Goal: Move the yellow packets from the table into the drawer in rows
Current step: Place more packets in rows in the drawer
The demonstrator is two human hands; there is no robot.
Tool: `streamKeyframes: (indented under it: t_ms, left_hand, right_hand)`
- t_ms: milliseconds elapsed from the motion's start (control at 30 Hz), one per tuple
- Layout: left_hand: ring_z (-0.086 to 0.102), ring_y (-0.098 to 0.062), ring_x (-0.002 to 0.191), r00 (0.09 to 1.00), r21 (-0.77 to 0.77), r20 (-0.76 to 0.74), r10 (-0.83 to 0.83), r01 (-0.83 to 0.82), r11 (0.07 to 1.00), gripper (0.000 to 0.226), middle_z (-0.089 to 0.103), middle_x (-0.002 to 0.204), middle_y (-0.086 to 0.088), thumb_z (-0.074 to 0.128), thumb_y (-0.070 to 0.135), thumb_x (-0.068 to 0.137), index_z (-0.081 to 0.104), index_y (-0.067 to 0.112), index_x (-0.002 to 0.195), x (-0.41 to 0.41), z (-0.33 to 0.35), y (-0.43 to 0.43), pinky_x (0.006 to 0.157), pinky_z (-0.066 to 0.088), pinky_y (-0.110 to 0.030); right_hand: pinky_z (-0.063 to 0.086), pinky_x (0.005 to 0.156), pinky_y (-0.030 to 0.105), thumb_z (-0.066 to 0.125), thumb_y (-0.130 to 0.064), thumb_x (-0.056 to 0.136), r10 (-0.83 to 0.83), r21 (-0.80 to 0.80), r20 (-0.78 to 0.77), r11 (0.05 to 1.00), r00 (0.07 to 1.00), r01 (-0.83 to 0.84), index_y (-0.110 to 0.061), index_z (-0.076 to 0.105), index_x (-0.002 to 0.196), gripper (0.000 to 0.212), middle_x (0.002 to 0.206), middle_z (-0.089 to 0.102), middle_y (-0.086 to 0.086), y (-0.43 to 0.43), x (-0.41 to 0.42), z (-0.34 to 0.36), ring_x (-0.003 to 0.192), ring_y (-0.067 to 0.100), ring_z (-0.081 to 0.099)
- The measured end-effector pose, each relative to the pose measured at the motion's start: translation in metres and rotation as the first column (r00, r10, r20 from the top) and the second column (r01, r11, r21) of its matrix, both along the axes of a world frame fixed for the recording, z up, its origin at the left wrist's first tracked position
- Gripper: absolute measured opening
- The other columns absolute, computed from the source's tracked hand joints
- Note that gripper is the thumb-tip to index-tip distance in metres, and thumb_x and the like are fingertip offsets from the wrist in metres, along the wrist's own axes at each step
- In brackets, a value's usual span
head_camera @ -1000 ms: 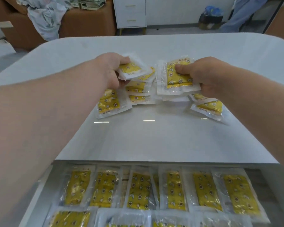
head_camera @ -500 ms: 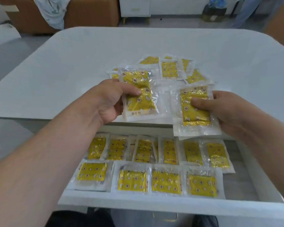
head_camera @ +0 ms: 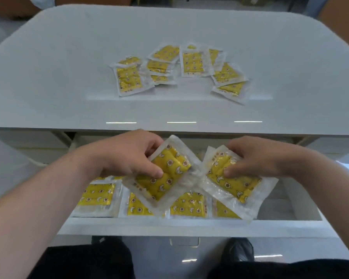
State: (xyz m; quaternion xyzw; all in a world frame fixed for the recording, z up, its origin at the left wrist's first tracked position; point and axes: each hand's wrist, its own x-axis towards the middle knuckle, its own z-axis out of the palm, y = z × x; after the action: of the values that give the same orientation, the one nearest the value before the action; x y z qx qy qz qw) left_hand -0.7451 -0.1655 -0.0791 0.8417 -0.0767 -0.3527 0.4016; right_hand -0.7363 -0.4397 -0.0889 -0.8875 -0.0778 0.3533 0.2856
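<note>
My left hand (head_camera: 129, 158) grips one yellow packet (head_camera: 165, 174), my right hand (head_camera: 256, 160) grips another packet (head_camera: 234, 178); both are clear-wrapped, star-and-moon printed, tilted above the drawer (head_camera: 189, 228)

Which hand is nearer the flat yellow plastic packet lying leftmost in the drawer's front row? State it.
Left. The left hand hovers close, just right of that yellow packet; the right hand is farther, over the white drawer's right side.
</note>
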Motion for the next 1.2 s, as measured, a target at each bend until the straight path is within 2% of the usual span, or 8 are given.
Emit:
streamKeyframes:
  t_ms: [167, 300, 433, 567, 767, 967, 1100, 1200]
  left_hand:
    - [0.068, -0.003, 0.076, 0.988, 0.240, 0.061, -0.142, 0.124, 0.963, 0.022, 0.070, 0.084, 0.012, 0.078, 0.019, 0.075, 0.064, 0.027, 0.091, 0.003, -0.025, -0.007, 0.071, 0.058, -0.025]
    - [0.067, -0.007, 0.080, 0.978, 0.334, 0.031, -0.206, 0.184, 0.925, 0.024, 0.069, 0.089, 0.010, 0.077, 0.018, 0.074, 0.065, 0.026, 0.093, 0.006, -0.048, -0.019, 0.076, 0.058, -0.032]
    - [0.065, -0.007, 0.082, 0.969, 0.333, 0.007, -0.247, 0.231, 0.914, 0.027, 0.068, 0.092, 0.009, 0.076, 0.017, 0.076, 0.064, 0.024, 0.098, 0.009, -0.064, -0.038, 0.073, 0.057, -0.028]
    - [0.064, -0.009, 0.086, 0.965, 0.294, -0.021, -0.263, 0.257, 0.921, 0.031, 0.065, 0.095, 0.011, 0.076, 0.016, 0.076, 0.061, 0.029, 0.099, 0.009, -0.076, -0.052, 0.077, 0.057, -0.030]
    - [0.059, -0.009, 0.087, 0.956, 0.305, -0.014, -0.292, 0.282, 0.910, 0.036, 0.060, 0.097, 0.012, 0.078, 0.016, 0.075, 0.058, 0.029, 0.102, 0.006, -0.093, -0.061, 0.073, 0.053, -0.026]
    - [0.059, -0.014, 0.088, 0.919, 0.374, -0.034, -0.394, 0.377, 0.847, 0.036, 0.060, 0.097, 0.007, 0.076, 0.010, 0.076, 0.059, 0.025, 0.103, 0.007, -0.101, -0.068, 0.068, 0.049, -0.025]
    - [0.060, -0.018, 0.092, 0.906, 0.406, -0.045, -0.422, 0.402, 0.820, 0.037, 0.062, 0.104, 0.004, 0.074, 0.010, 0.077, 0.061, 0.024, 0.109, 0.005, -0.107, -0.077, 0.081, 0.055, -0.034]
    - [0.060, -0.018, 0.092, 0.914, 0.409, -0.006, -0.407, 0.374, 0.833, 0.038, 0.061, 0.106, 0.003, 0.070, 0.009, 0.079, 0.061, 0.023, 0.113, -0.001, -0.115, -0.080, 0.081, 0.056, -0.036]
  right_hand:
    - [0.052, 0.066, 0.020, 0.076, -0.030, 0.081, 0.042, -0.115, -0.008, 0.992, 0.999, -0.043, -0.030, 0.062, 0.091, 0.016, 0.085, 0.072, -0.012, -0.005, 0.002, -0.025, 0.075, 0.003, 0.070]
    - [0.050, 0.064, 0.020, 0.076, -0.030, 0.080, 0.098, -0.238, 0.006, 0.967, 0.995, -0.094, -0.033, 0.058, 0.082, 0.019, 0.088, 0.067, -0.013, -0.016, 0.001, -0.043, 0.078, 0.004, 0.066]
    - [0.053, 0.070, 0.025, 0.077, -0.034, 0.078, 0.174, -0.315, -0.014, 0.934, 0.985, -0.169, -0.032, 0.062, 0.088, 0.018, 0.092, 0.064, -0.012, -0.022, -0.001, -0.060, 0.081, 0.005, 0.062]
    - [0.054, 0.076, 0.029, 0.077, -0.042, 0.075, 0.217, -0.364, -0.038, 0.906, 0.975, -0.215, -0.026, 0.063, 0.097, 0.031, 0.095, 0.062, -0.008, -0.025, -0.001, -0.073, 0.083, 0.010, 0.060]
    - [0.043, 0.061, 0.023, 0.077, -0.044, 0.075, 0.235, -0.337, -0.039, 0.912, 0.971, -0.234, -0.029, 0.056, 0.079, 0.026, 0.087, 0.059, -0.009, -0.027, 0.000, -0.079, 0.075, 0.007, 0.055]
    - [0.045, 0.063, 0.025, 0.078, -0.041, 0.076, 0.290, -0.332, -0.036, 0.899, 0.956, -0.285, -0.027, 0.057, 0.082, 0.026, 0.088, 0.060, -0.007, -0.020, -0.006, -0.090, 0.075, 0.010, 0.055]
    - [0.041, 0.057, 0.023, 0.078, -0.040, 0.075, 0.261, -0.323, 0.007, 0.914, 0.965, -0.245, -0.027, 0.057, 0.085, 0.027, 0.085, 0.059, -0.009, -0.017, -0.009, -0.099, 0.071, 0.008, 0.053]
    - [0.045, 0.063, 0.025, 0.077, -0.041, 0.076, 0.252, -0.317, 0.011, 0.919, 0.968, -0.236, -0.026, 0.061, 0.093, 0.027, 0.088, 0.060, -0.010, -0.017, -0.010, -0.101, 0.075, 0.009, 0.055]
